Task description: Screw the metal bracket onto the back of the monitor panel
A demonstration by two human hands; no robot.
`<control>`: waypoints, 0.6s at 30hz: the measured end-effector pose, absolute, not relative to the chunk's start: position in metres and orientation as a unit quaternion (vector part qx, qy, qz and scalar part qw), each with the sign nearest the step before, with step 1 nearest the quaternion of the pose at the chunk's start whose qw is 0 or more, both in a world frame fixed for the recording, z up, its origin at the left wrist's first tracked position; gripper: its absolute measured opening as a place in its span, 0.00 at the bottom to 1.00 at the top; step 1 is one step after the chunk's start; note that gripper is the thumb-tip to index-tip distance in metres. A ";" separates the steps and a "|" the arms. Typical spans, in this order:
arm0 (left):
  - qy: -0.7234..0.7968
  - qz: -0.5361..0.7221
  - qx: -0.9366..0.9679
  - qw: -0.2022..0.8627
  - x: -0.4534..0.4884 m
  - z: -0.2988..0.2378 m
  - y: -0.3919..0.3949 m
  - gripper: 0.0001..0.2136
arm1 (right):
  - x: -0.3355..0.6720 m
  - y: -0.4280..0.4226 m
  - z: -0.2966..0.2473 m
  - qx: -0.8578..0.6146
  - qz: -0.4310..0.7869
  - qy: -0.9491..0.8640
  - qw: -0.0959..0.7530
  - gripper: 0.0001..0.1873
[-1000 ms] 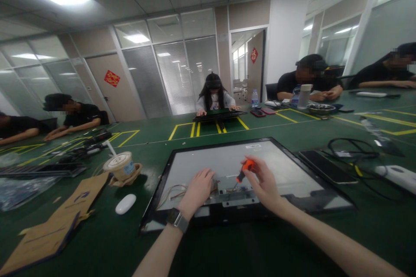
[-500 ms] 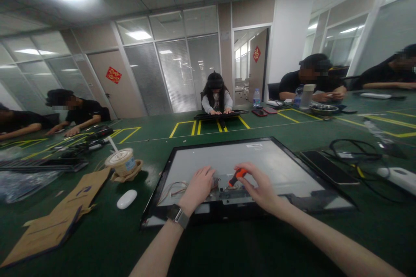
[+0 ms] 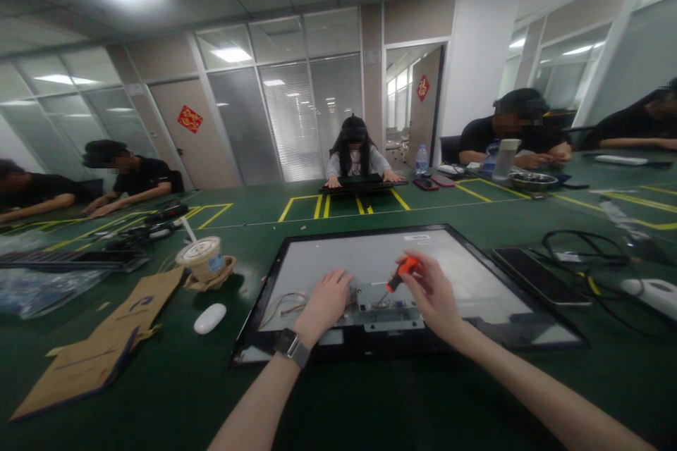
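A display panel [image 3: 317,254] with a black frame and pale grey back lies flat before me. Near its front edge is a metal bracket [image 3: 391,324] with a small circuit board. My right hand [image 3: 434,296] grips an orange and black screwdriver [image 3: 403,272], which slants down to the left with its thin shaft toward the bracket. On the panel, just left of the bracket, my left hand [image 3: 326,303] lies palm down with its fingers stretched forward; the fingertips' exact contact is hard to see. Thin wires [image 3: 288,304] run beside it.
Left stand a drink cup [image 3: 201,258] in a cardboard holder, a white oval case [image 3: 210,318] and flattened cardboard [image 3: 113,338]. Right lie a black phone [image 3: 537,275], black cables [image 3: 576,250] and a white device [image 3: 653,292]. Across the green table [image 3: 254,236], a person [image 3: 355,148] handles another panel.
My right hand has moved slightly up and right with the screwdriver, baring more of the bracket. My left hand stays in place on the panel. The person opposite has spread their hands apart.
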State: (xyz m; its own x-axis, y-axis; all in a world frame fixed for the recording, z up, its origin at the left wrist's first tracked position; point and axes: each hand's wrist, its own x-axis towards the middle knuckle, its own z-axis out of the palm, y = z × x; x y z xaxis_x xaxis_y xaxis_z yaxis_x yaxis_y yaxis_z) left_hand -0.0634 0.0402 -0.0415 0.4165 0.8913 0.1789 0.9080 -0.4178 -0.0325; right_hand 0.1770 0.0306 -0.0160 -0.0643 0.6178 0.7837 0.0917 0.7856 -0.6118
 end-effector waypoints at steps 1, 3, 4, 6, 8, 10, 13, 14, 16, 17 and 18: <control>-0.536 -0.066 -0.840 0.061 -0.064 -0.042 0.040 0.20 | 0.177 0.030 -0.016 -0.254 0.201 -0.702 0.634 0.15; -0.538 -0.066 -0.838 0.059 -0.064 -0.042 0.040 0.20 | 0.177 0.029 -0.015 -0.251 0.191 -0.712 0.628 0.14; -0.540 -0.066 -0.837 0.058 -0.064 -0.042 0.040 0.20 | 0.177 0.028 -0.014 -0.249 0.186 -0.718 0.623 0.14; -0.543 -0.067 -0.835 0.059 -0.064 -0.042 0.040 0.20 | 0.177 0.027 -0.014 -0.246 0.177 -0.728 0.615 0.15; -0.543 -0.069 -0.835 0.061 -0.064 -0.042 0.040 0.20 | 0.177 0.027 -0.014 -0.243 0.168 -0.734 0.612 0.14; -0.542 -0.070 -0.835 0.062 -0.064 -0.042 0.040 0.20 | 0.176 0.027 -0.015 -0.241 0.160 -0.737 0.611 0.14; -0.538 -0.067 -0.838 0.062 -0.064 -0.043 0.041 0.20 | 0.176 0.028 -0.016 -0.243 0.154 -0.739 0.609 0.13; -0.538 -0.068 -0.838 0.063 -0.064 -0.043 0.041 0.20 | 0.176 0.028 -0.015 -0.244 0.154 -0.741 0.607 0.13; -0.540 -0.069 -0.837 0.064 -0.064 -0.045 0.042 0.20 | 0.177 0.027 -0.010 -0.242 0.158 -0.752 0.593 0.13; -0.541 -0.069 -0.836 0.065 -0.064 -0.045 0.042 0.20 | 0.177 0.025 -0.007 -0.240 0.163 -0.761 0.580 0.14; -0.541 -0.068 -0.836 0.066 -0.064 -0.046 0.043 0.19 | 0.178 0.023 -0.002 -0.236 0.169 -0.774 0.563 0.14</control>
State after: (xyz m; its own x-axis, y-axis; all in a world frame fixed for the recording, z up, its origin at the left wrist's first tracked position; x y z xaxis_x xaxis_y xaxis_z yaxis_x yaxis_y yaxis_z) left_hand -0.0644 0.0428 -0.0455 0.4063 0.8947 0.1858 0.9128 -0.4068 -0.0371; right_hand 0.1776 0.0235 -0.0024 -0.2554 0.5556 0.7913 0.1740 0.8314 -0.5277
